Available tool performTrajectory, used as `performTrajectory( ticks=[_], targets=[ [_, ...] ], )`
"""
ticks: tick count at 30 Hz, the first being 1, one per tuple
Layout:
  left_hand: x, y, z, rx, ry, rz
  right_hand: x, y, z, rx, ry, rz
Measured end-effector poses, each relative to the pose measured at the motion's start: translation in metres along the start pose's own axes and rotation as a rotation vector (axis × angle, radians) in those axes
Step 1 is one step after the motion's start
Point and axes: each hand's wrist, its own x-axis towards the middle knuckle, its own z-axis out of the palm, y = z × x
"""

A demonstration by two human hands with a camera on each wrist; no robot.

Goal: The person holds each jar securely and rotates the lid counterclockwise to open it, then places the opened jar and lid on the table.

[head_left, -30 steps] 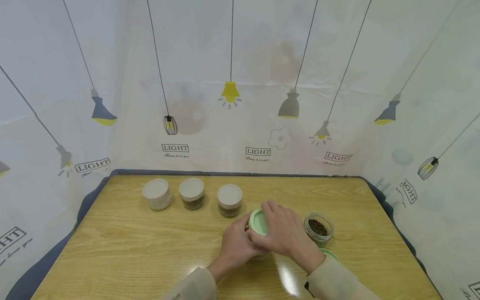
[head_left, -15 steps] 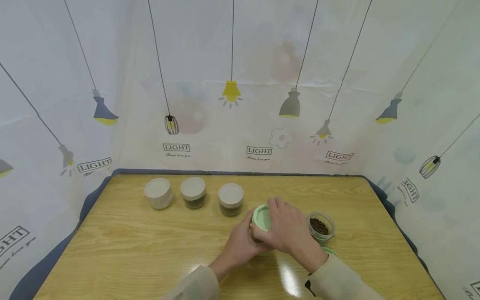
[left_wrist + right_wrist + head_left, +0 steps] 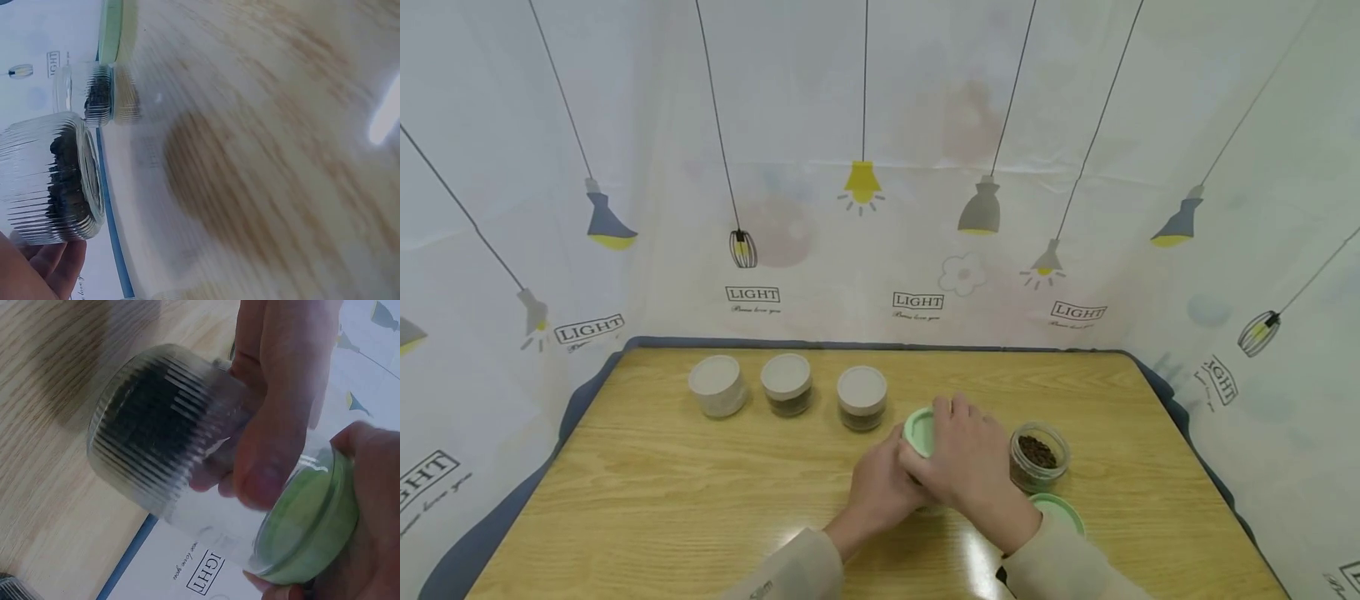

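Note:
A ribbed clear jar (image 3: 150,419) with dark contents is held above the table, its green lid (image 3: 920,431) on its mouth. My left hand (image 3: 883,482) grips the jar round its side; its fingers (image 3: 65,265) show at the lower left of the left wrist view. My right hand (image 3: 966,462) is curled over the lid and grips its rim. In the head view the hands hide most of the jar. Right of them stands an uncovered clear jar (image 3: 1036,478) of dark brown bits. A second green lid (image 3: 1060,507) lies in front of it, partly behind my right sleeve.
Three white-lidded jars stand in a row at the back left: a pale one (image 3: 718,387), then a jar with dark contents (image 3: 787,387) and another similar jar (image 3: 862,400). The wooden table (image 3: 685,500) ends at a patterned cloth backdrop (image 3: 820,275).
Both hands keep hold of the jar and lid. The right hand and wrist have turned a little over the lid, and the right sleeve has shifted, showing more of the lid on the table.

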Motion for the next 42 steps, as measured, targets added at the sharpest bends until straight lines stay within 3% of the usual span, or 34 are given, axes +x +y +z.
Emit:
performTrajectory(
  ticks=[6,11,18,26,35,42],
  targets=[
    [0.001,0.001,0.001,0.065,-0.006,-0.028,-0.001,-0.004,0.001,-0.041,-0.023,0.045],
    [0.000,-0.003,0.001,0.044,-0.027,-0.022,-0.002,-0.004,0.005,-0.046,-0.010,0.018],
    [-0.001,-0.012,0.000,0.018,-0.053,-0.017,-0.003,-0.005,0.011,-0.036,0.043,-0.039],
    [-0.001,-0.009,-0.008,-0.007,-0.029,-0.008,0.002,-0.003,0.012,0.005,0.118,-0.097],
    [0.000,-0.014,-0.014,0.017,-0.092,0.083,0.001,0.005,0.006,0.012,0.061,-0.217],
    [0.001,-0.015,-0.016,-0.098,-0.150,0.029,0.001,0.014,0.005,0.059,0.070,-0.319]
  ],
)
